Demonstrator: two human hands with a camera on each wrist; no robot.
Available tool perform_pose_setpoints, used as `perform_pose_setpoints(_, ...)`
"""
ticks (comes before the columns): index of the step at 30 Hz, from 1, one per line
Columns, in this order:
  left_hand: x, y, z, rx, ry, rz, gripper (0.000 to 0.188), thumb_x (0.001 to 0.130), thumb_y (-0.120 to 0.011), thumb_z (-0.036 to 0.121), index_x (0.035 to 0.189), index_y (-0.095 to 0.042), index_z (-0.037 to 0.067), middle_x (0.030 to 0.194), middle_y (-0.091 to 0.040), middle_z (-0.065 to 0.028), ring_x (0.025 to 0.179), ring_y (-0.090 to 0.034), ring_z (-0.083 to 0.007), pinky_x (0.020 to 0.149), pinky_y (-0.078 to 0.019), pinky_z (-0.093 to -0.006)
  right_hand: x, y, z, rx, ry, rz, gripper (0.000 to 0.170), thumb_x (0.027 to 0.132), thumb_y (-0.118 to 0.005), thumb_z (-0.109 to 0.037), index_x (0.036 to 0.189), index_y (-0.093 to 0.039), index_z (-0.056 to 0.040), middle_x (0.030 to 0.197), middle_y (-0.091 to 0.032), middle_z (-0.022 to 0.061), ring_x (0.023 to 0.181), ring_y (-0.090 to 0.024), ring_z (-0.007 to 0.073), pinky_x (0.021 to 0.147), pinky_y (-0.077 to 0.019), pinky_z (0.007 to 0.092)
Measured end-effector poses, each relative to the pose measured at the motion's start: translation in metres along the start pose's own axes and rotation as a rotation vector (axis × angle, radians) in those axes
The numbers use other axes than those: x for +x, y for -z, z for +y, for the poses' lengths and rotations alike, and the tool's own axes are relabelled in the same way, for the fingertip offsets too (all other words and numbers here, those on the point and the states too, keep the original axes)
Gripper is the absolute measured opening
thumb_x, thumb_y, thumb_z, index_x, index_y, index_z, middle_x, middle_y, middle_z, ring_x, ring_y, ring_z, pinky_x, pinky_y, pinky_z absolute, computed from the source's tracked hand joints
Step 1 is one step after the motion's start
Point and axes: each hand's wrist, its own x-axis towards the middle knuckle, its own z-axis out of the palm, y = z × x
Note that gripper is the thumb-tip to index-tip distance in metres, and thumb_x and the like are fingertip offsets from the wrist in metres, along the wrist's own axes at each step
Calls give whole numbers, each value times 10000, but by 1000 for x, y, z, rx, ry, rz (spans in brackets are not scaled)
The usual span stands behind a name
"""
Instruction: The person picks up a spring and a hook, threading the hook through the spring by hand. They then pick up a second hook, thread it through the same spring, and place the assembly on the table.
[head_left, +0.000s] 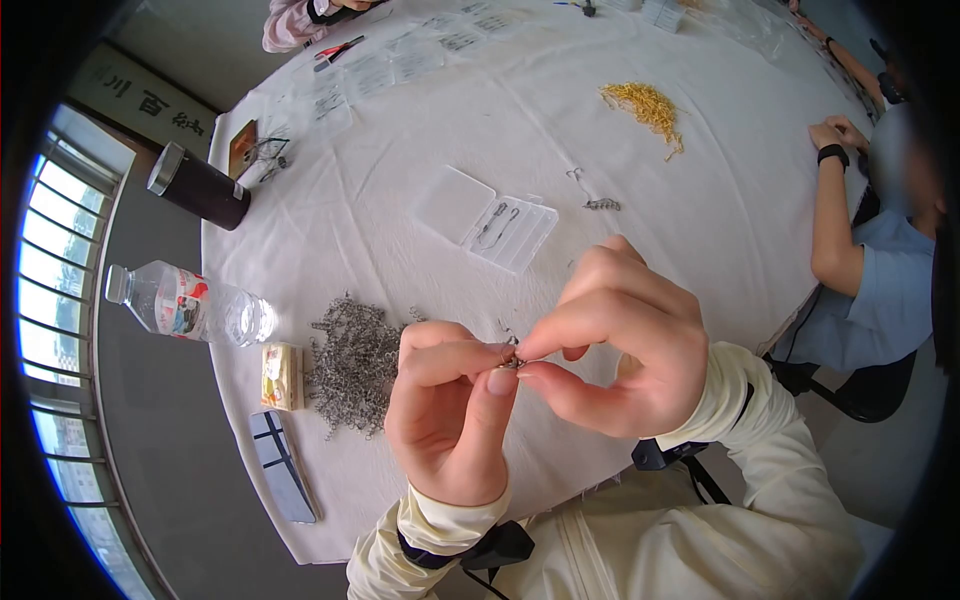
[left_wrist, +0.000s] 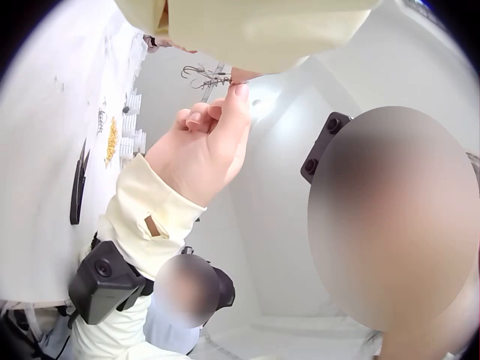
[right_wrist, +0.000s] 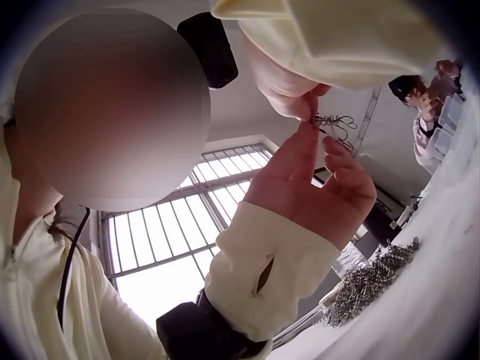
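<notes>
In the head view my left hand point(head_left: 455, 415) and right hand point(head_left: 630, 345) meet over the table edge, thumb and forefinger of each pinching a small metal fishing hook rig point(head_left: 512, 362). In the left wrist view the rig point(left_wrist: 206, 75) shows curved hooks and a coiled wire part sticking out from the fingertips. Wire loops of the rig point(right_wrist: 334, 121) also stand out past the fingertips in the right wrist view. Fingertips cover the point where the pieces meet. Beyond the hands lies an opened clear plastic box point(head_left: 530, 235) with hook pieces in one compartment.
Left of my hands lies a heap of grey metal pieces point(head_left: 350, 370), beside a tissue pack point(head_left: 282, 376), a phone-like slab point(head_left: 283, 465) and a water bottle point(head_left: 190, 303). Farther off are a dark tumbler point(head_left: 200, 188) and gold pieces point(head_left: 645, 110). A person point(head_left: 860, 240) sits at right.
</notes>
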Motion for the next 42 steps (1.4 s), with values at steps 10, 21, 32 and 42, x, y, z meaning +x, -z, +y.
perform_pose_setpoints(10, -3, -1, -1, -12, 47, 41, 154, 853, -658, -67, 995, -629, -15, 937, -589, -86, 809, -548, -125, 730, -455, -243, -2, 3, 6, -178, 178, 6, 249, 656, -759, 3, 866, -664, -89, 741, -594, -26, 588, -523, 129, 597, -344, 282)
perform_pose_setpoints(21, 11, 5, 17, 205, 88, -42, 114, 838, -650, -44, 947, -618, -33, 886, -588, -74, 733, -529, -109, 678, -436, -229, -2, -6, 13, -328, 290, 29, 201, 618, -691, -41, 776, -580, -95, 700, -467, -21, 608, -486, 135, 614, -337, 281)
perform_pose_setpoints(32, 18, 13, 26, 321, 301, -134, 65, 836, -668, -7, 889, -630, -7, 803, -611, -22, 657, -480, -73, 617, -391, -211, -4, 7, 12, -498, 452, -108, 145, 594, -662, -108, 722, -603, -74, 710, -483, -33, 625, -490, 121, 600, -363, 276)
perform_pose_setpoints(42, 24, 17, 27, 85, 574, -171, 87, 899, -655, 44, 930, -633, -35, 828, -639, -7, 706, -524, -33, 640, -406, -189, 1, 8, 14, -488, 537, -159, 131, 608, -682, -86, 720, -617, -73, 676, -452, -48, 671, -500, 99, 576, -366, 247)
